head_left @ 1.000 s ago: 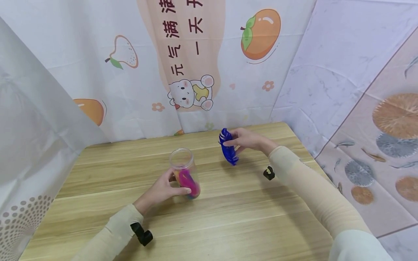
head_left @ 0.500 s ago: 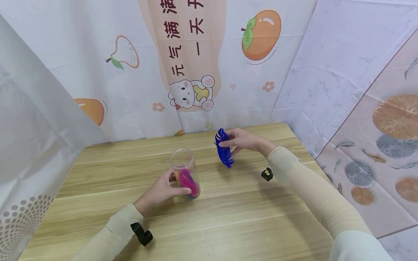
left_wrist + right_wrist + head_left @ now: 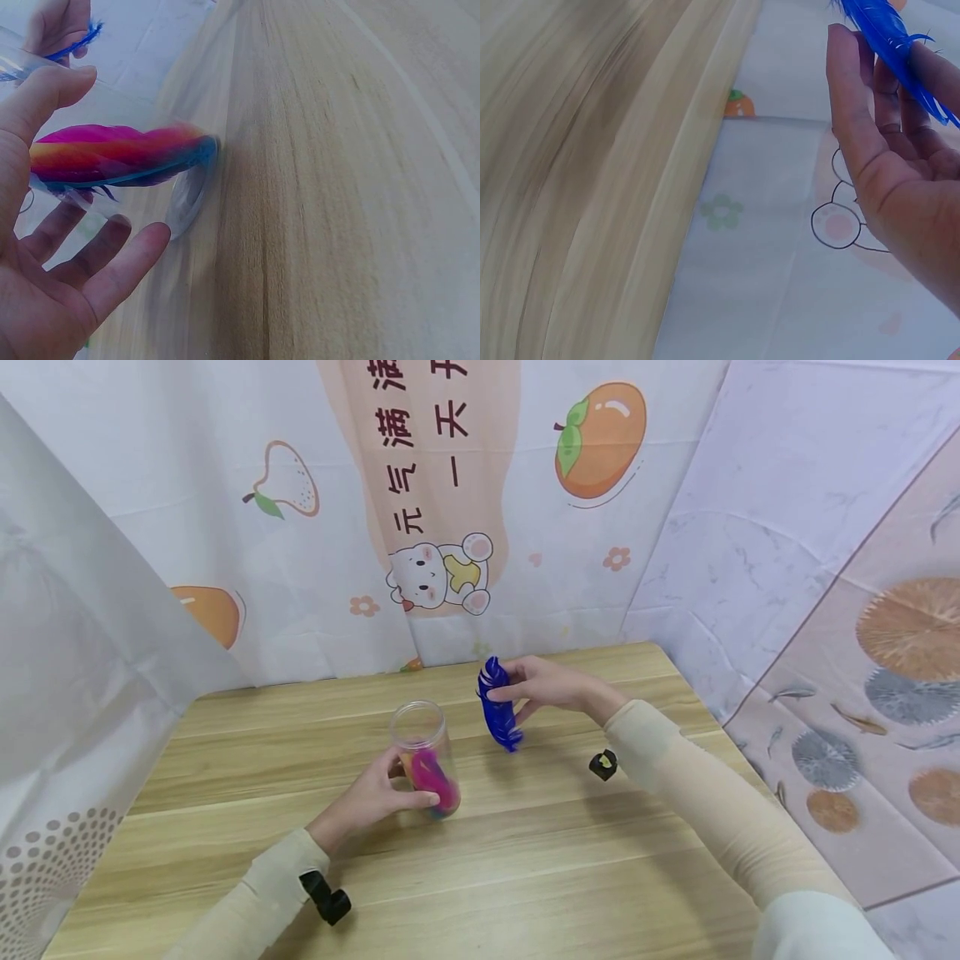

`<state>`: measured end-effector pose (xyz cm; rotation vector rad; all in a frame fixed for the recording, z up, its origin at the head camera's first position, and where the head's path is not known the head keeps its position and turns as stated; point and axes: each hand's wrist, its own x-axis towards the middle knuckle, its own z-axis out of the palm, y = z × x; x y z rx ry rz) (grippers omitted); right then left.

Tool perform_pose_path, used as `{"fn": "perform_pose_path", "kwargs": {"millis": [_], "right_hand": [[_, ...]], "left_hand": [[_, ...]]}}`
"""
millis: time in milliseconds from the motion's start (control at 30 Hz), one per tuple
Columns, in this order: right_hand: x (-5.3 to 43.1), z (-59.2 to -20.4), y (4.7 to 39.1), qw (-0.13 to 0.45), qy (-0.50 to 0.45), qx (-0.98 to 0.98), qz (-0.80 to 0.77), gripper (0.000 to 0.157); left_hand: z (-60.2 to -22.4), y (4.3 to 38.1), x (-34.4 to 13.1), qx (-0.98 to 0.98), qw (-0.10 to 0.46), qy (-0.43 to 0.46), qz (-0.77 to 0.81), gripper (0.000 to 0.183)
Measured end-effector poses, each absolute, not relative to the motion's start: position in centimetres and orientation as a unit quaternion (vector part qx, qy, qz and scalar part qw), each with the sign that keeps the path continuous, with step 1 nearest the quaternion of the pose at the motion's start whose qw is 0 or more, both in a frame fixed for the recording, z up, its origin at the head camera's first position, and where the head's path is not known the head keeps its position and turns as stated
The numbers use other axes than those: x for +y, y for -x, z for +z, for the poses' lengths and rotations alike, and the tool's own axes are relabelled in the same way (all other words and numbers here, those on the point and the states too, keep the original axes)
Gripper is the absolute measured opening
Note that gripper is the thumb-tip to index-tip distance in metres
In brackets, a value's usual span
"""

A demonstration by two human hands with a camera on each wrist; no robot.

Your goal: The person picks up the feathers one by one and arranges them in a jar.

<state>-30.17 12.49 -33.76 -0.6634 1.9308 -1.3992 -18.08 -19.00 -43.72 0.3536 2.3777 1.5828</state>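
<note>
A clear, open-topped jar (image 3: 417,727) stands on the wooden table with colourful feathers (image 3: 435,777) inside, pink, orange and teal. My left hand (image 3: 372,795) grips the jar low on its left side, thumb across the front. In the left wrist view the feathers (image 3: 120,157) show through the jar wall, with the fingers curved round it. My right hand (image 3: 551,683) pinches a blue feather (image 3: 498,708) between thumb and fingers, above the table and to the right of the jar. The right wrist view shows the blue feather (image 3: 889,37) at the fingertips.
The wooden table (image 3: 525,860) runs back to a white printed curtain (image 3: 300,585). Another patterned cloth (image 3: 862,735) hangs along the right side. A black strap end (image 3: 326,897) sticks out from the left wrist, and a black piece (image 3: 603,765) shows beside the right wrist.
My right hand has moved left with the blue feather, closer to the jar. The left hand and the jar have stayed in place.
</note>
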Motion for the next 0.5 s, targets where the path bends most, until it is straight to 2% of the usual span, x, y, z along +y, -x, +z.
{"fn": "perform_pose_path", "kwargs": {"millis": [500], "right_hand": [[11.1,-33.1,29.6,0.337,0.271,0.714,-0.551,0.029]], "left_hand": [[-43.9,18.2,-19.1,0.823,0.133,-0.117,0.54,0.08]]}}
